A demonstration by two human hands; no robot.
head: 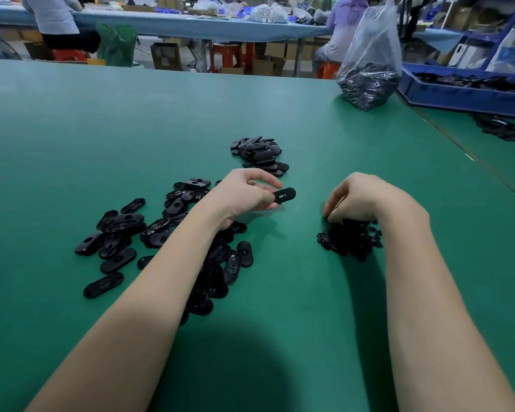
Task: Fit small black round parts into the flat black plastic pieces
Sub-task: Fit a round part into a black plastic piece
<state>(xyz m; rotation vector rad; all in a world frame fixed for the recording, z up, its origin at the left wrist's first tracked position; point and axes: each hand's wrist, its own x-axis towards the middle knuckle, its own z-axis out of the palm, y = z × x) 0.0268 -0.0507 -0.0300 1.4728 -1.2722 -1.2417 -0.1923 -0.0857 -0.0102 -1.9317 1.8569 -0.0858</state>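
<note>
A wide green surface (131, 114) fills the view, running off to a blue crate (458, 98) of dark pieces at the far right and a clear plastic bag (369, 60) standing just left of it, its bottom packed with black parts. Beyond the surface's far edge, two people sit on orange stools at a long blue bench.

Closer in, the big sprawl of flat black plastic pieces (122, 233) lies at the left — oval, slotted, loosely scattered, and running under the left forearm. A tidier heap of flat pieces (260, 154) sits farther out, near the middle, just beyond the left hand's fingers. To the right, the pile of small black round parts (348, 242) sits under and in front of the right wrist.

Now the hands. The left hand (244, 194) is raised off the surface, thumb and fingers pinching one flat piece (284, 195) by its end — the slot faces up and the free end points right, toward the other hand. The right hand (360, 200) is knuckles up with its fingers curled down into the top of the round parts; the fingertips are blurred, so I cannot tell whether they grip one.
</note>
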